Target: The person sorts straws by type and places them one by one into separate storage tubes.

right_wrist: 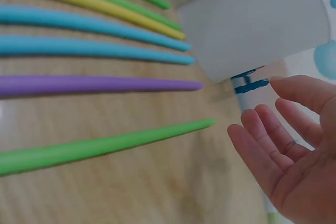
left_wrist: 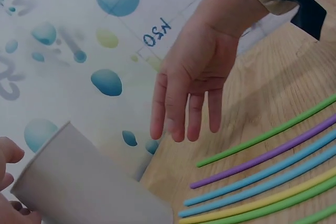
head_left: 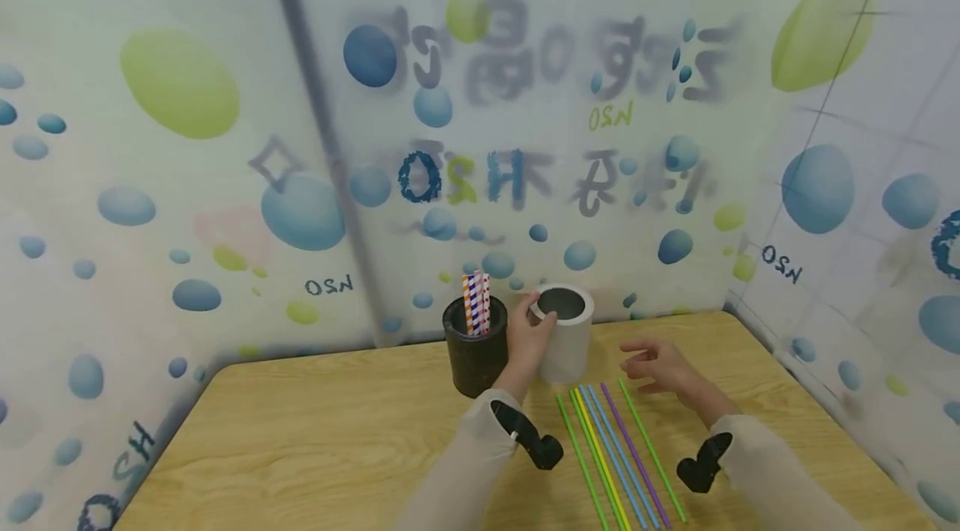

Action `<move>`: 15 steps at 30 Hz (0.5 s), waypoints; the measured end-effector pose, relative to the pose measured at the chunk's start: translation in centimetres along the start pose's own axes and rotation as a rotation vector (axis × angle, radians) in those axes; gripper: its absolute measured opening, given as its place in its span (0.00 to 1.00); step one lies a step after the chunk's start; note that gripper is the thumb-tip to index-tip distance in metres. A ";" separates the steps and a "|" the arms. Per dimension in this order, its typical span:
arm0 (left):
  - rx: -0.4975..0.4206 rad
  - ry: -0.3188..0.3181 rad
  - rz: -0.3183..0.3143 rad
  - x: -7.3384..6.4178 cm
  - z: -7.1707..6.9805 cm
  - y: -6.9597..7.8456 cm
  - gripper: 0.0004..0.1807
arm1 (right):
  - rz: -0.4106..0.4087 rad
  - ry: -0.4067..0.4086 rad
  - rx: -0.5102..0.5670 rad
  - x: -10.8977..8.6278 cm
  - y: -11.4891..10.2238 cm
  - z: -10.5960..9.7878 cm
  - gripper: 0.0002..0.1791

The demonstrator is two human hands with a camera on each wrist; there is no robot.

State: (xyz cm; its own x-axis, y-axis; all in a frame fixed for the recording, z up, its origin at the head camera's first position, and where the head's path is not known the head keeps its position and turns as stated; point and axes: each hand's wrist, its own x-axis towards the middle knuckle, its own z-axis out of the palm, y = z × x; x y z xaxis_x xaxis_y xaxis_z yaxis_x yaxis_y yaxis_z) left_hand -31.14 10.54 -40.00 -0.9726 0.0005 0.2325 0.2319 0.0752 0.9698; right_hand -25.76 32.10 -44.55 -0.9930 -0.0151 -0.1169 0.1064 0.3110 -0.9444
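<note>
A white cylindrical cup (head_left: 566, 352) stands on the table with its mouth upward. My left hand (head_left: 527, 339) holds the cup at its near left rim, fingers and thumb at the edge. To the right of the cup, my right hand (head_left: 660, 368) hovers with loosely bent fingers and nothing in them. Several coloured straws lie side by side below the cup: a purple straw (head_left: 633, 452), a green straw (head_left: 652, 452) on the right, and blue, yellow and more green ones. In the right wrist view, the fingertips are near the end of the green straw (right_wrist: 131, 139).
A black cup (head_left: 477, 366) holding several patterned straws (head_left: 477, 304) stands just left of the white cup. The wooden table (head_left: 300, 439) backs onto a curtain (head_left: 487, 122) with blue and green spots, which also runs along both sides.
</note>
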 end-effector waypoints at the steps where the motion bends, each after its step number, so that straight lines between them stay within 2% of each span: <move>1: -0.019 0.008 -0.015 0.0 0.1 -0.2 0.23 | 0.009 -0.003 -0.002 -0.1 0.3 0.1 0.29; 5: -0.107 0.046 -0.074 0.1 0.1 -1.1 0.23 | 0.043 0.007 -0.016 -0.6 1.2 0.5 0.28; 12: -0.205 0.063 -0.070 0.1 0.2 -1.9 0.22 | 0.024 0.012 -0.009 -1.0 2.4 0.6 0.26; 15: -0.221 0.068 -0.067 0.1 0.4 -2.1 0.22 | 0.041 0.014 0.009 -1.0 2.8 0.6 0.27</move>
State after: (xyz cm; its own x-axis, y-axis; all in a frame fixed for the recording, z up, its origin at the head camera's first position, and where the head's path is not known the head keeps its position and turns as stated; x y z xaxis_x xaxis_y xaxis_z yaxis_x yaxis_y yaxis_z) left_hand -31.74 10.75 -41.99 -0.9843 -0.0649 0.1640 0.1720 -0.1477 0.9740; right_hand -24.45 32.44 -47.22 -0.9884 0.0107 -0.1516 0.1477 0.3029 -0.9415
